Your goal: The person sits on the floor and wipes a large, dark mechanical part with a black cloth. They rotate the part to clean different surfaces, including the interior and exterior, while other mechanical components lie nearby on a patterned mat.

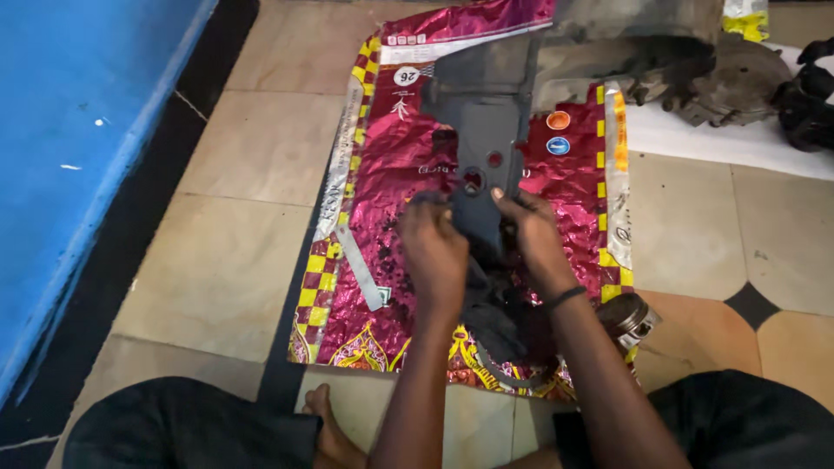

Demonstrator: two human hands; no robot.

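Note:
A long dark grey flat part (483, 130) with round holes lies on a shiny magenta and yellow foil sack (395, 174) spread on the floor. My left hand (434, 247) is closed around a dark rag pressed on the part's near end. Beside it, my right hand (532, 234) grips the part's right edge, thumb on top. A dark band circles my right wrist. Under both hands the near end of the part is hidden.
A blue wall (69, 156) runs along the left. Greasy engine parts (695, 65) sit at the top right on a white sheet (721, 139). A metal piston (632, 320) lies by my right forearm. Beige floor tiles (226, 260) surround the sack; my legs frame the bottom.

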